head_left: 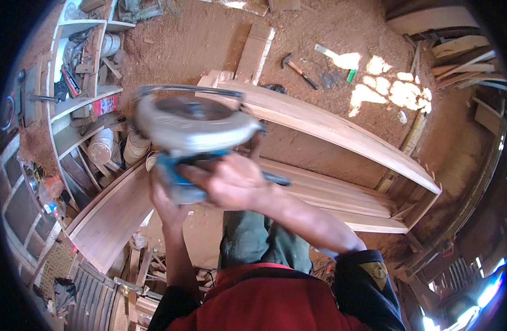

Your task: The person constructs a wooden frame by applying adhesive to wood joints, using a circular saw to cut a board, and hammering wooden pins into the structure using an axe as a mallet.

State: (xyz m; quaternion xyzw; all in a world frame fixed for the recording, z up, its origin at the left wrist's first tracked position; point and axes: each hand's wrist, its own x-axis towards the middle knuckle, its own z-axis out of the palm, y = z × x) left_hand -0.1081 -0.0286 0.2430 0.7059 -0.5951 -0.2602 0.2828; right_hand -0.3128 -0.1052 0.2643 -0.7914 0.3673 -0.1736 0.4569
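Observation:
A circular saw [179, 127] with a teal body and silver guard is raised over a long wooden frame [341, 132], with the round blade face turned upward. My right hand [226, 176] is closed on the saw's handle, slightly blurred. My left hand [162, 193] holds the saw's body from the lower left, its fingers partly hidden behind it. A wide reddish board [104, 220] slants to the lower left beside my left arm, and the frame's lower rail [330, 193] runs behind my right forearm.
White shelving [82, 94] with buckets [101, 149] and tools stands left. A hammer [300, 71], a straightedge [325, 51] and a short plank [253, 49] lie on the dusty floor. Curved wood pieces [452, 49] are stacked upper right. Scrap timber [140, 259] lies lower left.

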